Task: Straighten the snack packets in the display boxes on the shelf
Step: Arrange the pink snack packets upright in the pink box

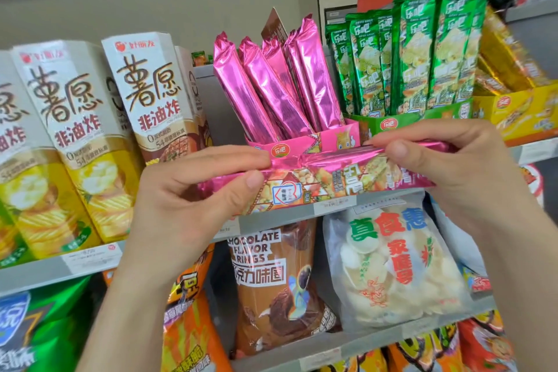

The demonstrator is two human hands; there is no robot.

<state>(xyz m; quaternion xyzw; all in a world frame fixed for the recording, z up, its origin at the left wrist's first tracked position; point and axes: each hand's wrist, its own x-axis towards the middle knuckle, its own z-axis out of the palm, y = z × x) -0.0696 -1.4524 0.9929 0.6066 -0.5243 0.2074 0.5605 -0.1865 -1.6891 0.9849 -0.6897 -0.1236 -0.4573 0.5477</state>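
Packet (332, 174) of glossy pink foil, long and narrow, printed with snack pictures along its front, creased along the top seam. Held level and crosswise just in front of the pink display box (305, 142). Pinched at one end between thumb and curled fingers of the left hand (187, 190), at the other end likewise by the right hand (447, 172). Behind, more pink packets (271, 90) leaning in the box.

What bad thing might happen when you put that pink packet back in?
The packets in the pink box lean sideways, so pushing the held packet in might tip them further or knock one out. The left hand and right hand pinch its foil; squeezing hard could crush the snack inside.
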